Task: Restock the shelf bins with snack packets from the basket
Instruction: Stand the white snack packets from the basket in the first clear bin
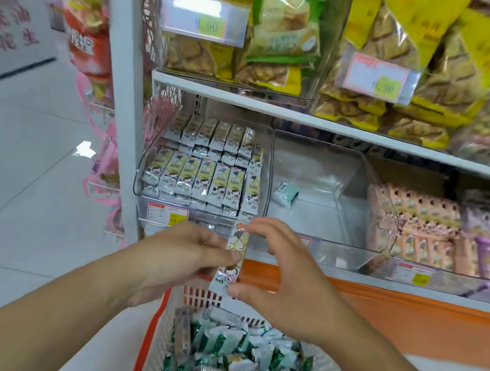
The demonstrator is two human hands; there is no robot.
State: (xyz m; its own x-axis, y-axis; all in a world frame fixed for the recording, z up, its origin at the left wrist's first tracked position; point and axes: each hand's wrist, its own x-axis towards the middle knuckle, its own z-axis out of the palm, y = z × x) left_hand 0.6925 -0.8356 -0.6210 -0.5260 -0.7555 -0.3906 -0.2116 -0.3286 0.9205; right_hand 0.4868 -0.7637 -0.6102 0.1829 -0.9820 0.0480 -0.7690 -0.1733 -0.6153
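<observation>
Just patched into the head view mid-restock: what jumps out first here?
Both hands meet at centre frame on one long cartoon-printed snack packet, the left hand gripping its side and the right hand pinching its ends. Directly behind them the left bin is packed with matching packets, while the clear middle bin holds a single green packet. Below, the basket is full of wrapped snacks.

Orange-rimmed white basket (157, 340) w/ green-white packets (223, 341); cartoon-print white packet (234, 257); pink packs (416, 223); yellow bags (396, 39).

Long cartoon-print packet (233, 256) upright above basket (165, 326) of green/white packets; left bin (144, 167) full, middle bin (355, 182) w/ one packet.
</observation>
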